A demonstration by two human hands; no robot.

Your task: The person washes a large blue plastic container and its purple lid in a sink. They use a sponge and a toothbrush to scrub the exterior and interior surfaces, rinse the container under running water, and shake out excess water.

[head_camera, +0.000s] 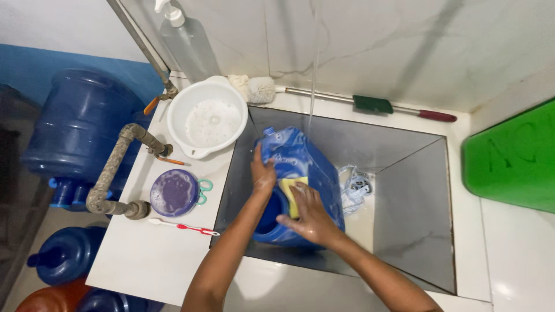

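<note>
A blue plastic jug (300, 167), covered in soap suds, lies tilted in a deep tiled sink (410, 190). My left hand (263, 173) grips the jug's left side near its handle. My right hand (309, 214) presses a yellow sponge (291, 193) against the jug's near face. A thin stream of water (313, 75) falls from above onto the jug's far end.
On the white counter at left stand a white bowl (208, 118) of soapy water, a purple lid (173, 192) and a red-and-white toothbrush (185, 227). A pump bottle (188, 40) and a long brush (358, 103) lie at the back. Large blue water jugs (81, 127) stand at far left, a green panel (514, 156) at right.
</note>
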